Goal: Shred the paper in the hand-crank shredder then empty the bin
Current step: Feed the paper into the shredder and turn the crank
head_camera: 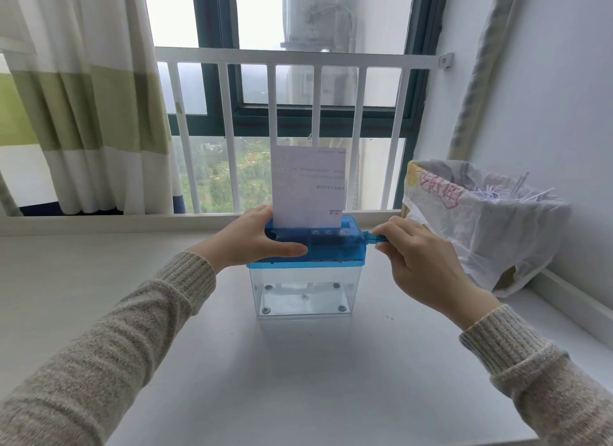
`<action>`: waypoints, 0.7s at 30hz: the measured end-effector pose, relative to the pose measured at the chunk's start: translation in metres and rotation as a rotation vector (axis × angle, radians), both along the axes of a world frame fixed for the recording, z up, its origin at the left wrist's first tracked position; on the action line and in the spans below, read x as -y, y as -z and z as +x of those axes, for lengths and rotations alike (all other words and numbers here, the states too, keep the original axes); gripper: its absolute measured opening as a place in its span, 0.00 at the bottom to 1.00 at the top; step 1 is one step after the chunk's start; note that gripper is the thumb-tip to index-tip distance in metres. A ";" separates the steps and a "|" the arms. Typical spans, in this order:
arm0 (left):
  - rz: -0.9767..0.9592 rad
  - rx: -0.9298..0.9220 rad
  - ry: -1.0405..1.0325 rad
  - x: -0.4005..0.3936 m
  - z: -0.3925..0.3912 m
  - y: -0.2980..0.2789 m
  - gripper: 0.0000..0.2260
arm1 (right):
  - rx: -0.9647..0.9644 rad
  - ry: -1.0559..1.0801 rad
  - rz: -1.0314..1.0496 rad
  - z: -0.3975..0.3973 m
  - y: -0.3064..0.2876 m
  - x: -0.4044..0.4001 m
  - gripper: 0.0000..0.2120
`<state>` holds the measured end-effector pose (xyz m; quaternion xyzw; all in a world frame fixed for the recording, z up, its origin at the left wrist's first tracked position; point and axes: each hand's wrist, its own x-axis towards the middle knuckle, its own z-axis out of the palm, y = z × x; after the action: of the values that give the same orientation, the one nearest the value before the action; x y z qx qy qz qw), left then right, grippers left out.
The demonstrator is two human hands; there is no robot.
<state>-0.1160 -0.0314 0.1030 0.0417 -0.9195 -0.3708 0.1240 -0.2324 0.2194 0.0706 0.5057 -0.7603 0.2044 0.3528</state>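
A small hand-crank shredder stands on the white sill: a blue top (pixel 335 246) on a clear plastic bin (pixel 303 294) that looks empty of shreds. A white printed sheet of paper (pixel 308 185) stands upright in the top slot. My left hand (pixel 252 239) grips the left end of the blue top, thumb along its front. My right hand (pixel 418 263) holds the blue crank handle (pixel 374 238) sticking out of the shredder's right side.
A waste basket lined with a white plastic bag (pixel 481 220), holding paper strips, stands at the right against the wall. A white window railing (pixel 298 59) runs behind the shredder. Striped curtains (pixel 83 97) hang at the left. The sill's front edge is near me.
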 end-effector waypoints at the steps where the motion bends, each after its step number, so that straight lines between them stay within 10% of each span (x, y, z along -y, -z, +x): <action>1: 0.000 -0.001 0.001 0.000 0.000 0.000 0.22 | -0.004 -0.003 0.009 0.000 -0.002 0.000 0.09; 21: -0.032 -0.014 0.004 0.011 -0.006 0.006 0.25 | 0.185 0.046 0.130 -0.003 -0.030 0.002 0.06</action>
<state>-0.1219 -0.0420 0.0968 0.0353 -0.9245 -0.3567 0.1301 -0.2353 0.2173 0.1006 0.4890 -0.8127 0.1923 0.2519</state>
